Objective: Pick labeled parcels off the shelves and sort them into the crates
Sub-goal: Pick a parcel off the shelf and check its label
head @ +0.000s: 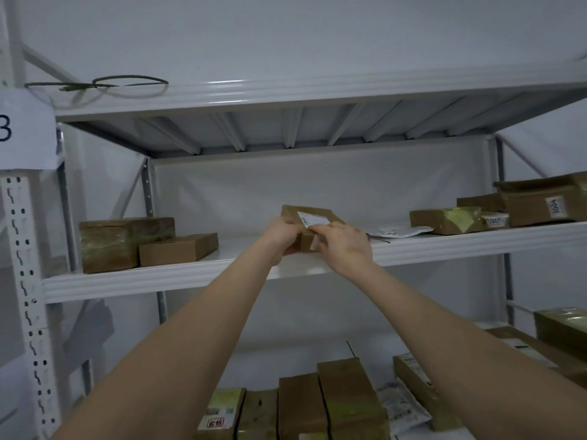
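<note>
White steel racking fills what we see. At far left a paper sign (25,128) bearing a 3 hangs on a perforated post (23,281). A wire loop (130,82) lies on the top shelf (317,90) just right of it. At the left end of the middle shelf (127,284) we find a big box (108,242) wrapped in clear tape, with a small box (178,250) against its right side.

At the centre, two bare arms reach up to the front edge of that shelf. The left hand (281,238) has its fingers curled round the near left corner of a brown parcel (306,241). The right hand (344,246) grips the parcel's near right side, fingertips pinching beside the white label (313,220) on its top face. The parcel sits between both hands, tilted toward us, over the front of the middle shelf; we cannot tell whether its lower edge touches the shelf.

Just right of the hands a white mailer (397,230) lies flat. Further right we see a taped box (444,219) with a yellowish patch, then a stack (546,204) of brown boxes with numbered labels.

Below, between the arms, a row (346,401) of brown boxes stands side by side, and a second mailer (401,404) lies just right of them.
</note>
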